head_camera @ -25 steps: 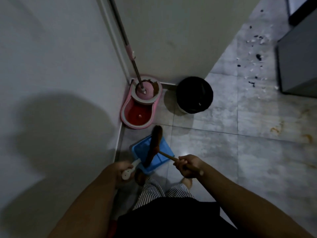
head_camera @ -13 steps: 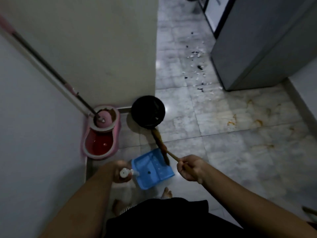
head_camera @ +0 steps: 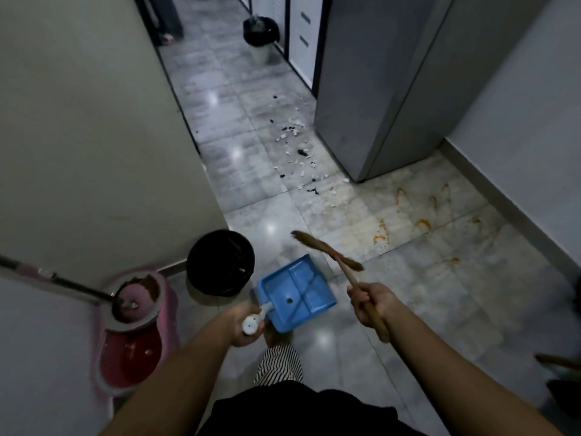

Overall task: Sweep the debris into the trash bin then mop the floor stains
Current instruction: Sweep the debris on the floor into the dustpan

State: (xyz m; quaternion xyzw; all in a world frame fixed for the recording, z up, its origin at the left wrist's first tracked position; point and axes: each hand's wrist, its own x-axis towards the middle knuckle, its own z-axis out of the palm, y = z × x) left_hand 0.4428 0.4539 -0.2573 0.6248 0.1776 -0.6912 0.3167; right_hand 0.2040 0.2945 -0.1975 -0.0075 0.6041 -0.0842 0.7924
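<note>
Left hand (head_camera: 244, 324) is wrapped tight around the white handle of the flat blue plastic dustpan (head_camera: 297, 294), fingers curled closed with the round handle end poking out toward the camera. The pan sits straight out beyond the knuckles, open edge pointing far and right, with one small dark speck in its tray. Right hand (head_camera: 374, 305) is fisted around the wooden stick of the short brown-bristled hand broom (head_camera: 327, 250); the stick runs through the closed fingers, its butt end sticking out near the wrist, and the bristle head fans out up and left of the hand, just beyond the far right corner of the dustpan. Whether the bristles touch the floor, I cannot tell.

Just left of the dustpan stands the round black trash bin (head_camera: 220, 262), close against the wall corner. Further left, the pink mop bucket (head_camera: 133, 328) with the mop's metal pole (head_camera: 63, 282) leaning out of it. The scattered black and white debris (head_camera: 297, 152) lies well away, far up the grey marble-tile floor (head_camera: 424, 309) beside the tall grey cabinet (head_camera: 386, 89). Orange-brown stains (head_camera: 418, 221) spread on the tiles to the right, beyond the broom. A second lined bin (head_camera: 261, 36) stands at the far end of the corridor.
</note>
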